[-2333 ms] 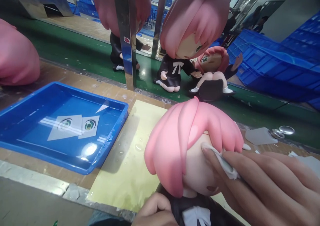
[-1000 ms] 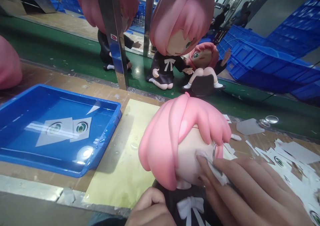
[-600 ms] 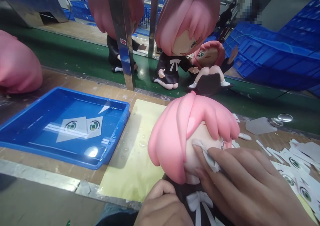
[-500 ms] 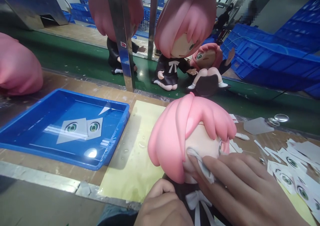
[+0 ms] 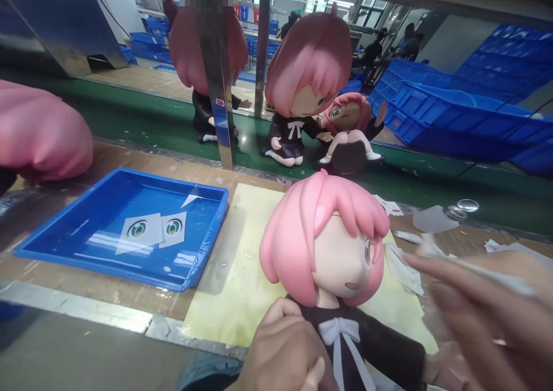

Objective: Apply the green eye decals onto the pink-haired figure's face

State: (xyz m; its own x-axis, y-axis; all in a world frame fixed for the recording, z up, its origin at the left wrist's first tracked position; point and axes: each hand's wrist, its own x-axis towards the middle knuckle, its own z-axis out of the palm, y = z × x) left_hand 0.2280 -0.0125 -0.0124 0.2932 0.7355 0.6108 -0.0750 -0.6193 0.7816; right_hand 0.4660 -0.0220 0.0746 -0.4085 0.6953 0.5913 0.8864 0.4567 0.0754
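Doll [image 5: 334, 270], pink-haired, in black dress with white bow [image 5: 339, 333]: upright, head slightly tilted, to the right of the blue tray [image 5: 144, 192]. One green eye visible toward the right edge of the face.

Left hand [image 5: 285, 345]: fingers curled tightly, gripping the doll's side just below the hair, to the right of and nearer than the tray; exact part gripped hidden by the knuckles. Right hand [image 5: 501, 316]: blurred, fingers extended and partly bent, with white cloth [image 5: 501, 277] pinched between; well to the right of the tray. Apart from the doll's face; contact with the doll's outstretched arm: cannot tell. Doll position relative to hands: between both, touching the left.

Yellow sheet [image 5: 233, 316]: flat, just right of the tray, extending behind the doll. Inside the tray: two paper pieces [image 5: 140, 230] printed with green eyes, side by side. Crumpled tissue [image 5: 404, 270]: farther right of the tray, beside the doll's head. Beyond the tray: green belt [image 5: 142, 123], bearing a kneeling doll [image 5: 309, 65].
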